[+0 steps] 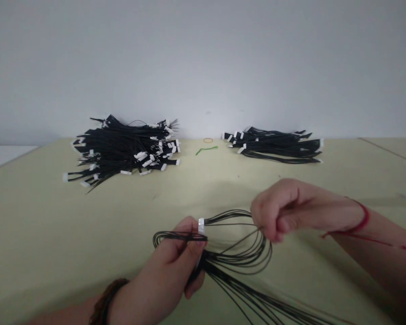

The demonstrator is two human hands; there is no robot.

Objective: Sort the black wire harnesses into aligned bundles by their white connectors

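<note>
- Holding a black wire harness (pixel 219 259) at lower centre of the frame, off the counter (pixel 71 221), in the left grip (pixel 169 266).
- Closed there, thumb over the near side, fingers curled behind; gripping the harness near a white connector (pixel 201 224), upright just above the thumb.
- Over the left thumb and forefinger, a narrow loop of black wire, extending toward the left.
- Right of centre, in the lower half, the right grip (pixel 277 210): closed, with thumb and fingers together on wires of the same harness.
- Too blurred to tell the exact number of wires pinched there.
- Between the two, wide wire loops bowing toward the right; below, more strands fanning toward the bottom edge, right of centre.
- On the left wrist, at lower left, a dark brown band (pixel 108 301); on the right wrist, at right, a red cord (pixel 363 220) with loose ends.
- At upper left of centre, a large heap of black harnesses (pixel 122 144) with white connectors, lying crosswise near the wall (pixel 203 67).
- At upper right of centre, a smaller heap (pixel 277 146) of the same kind.
- Between both heaps, an orange ring (pixel 208 142) and, just below, a bent green strip (pixel 207 149).
</note>
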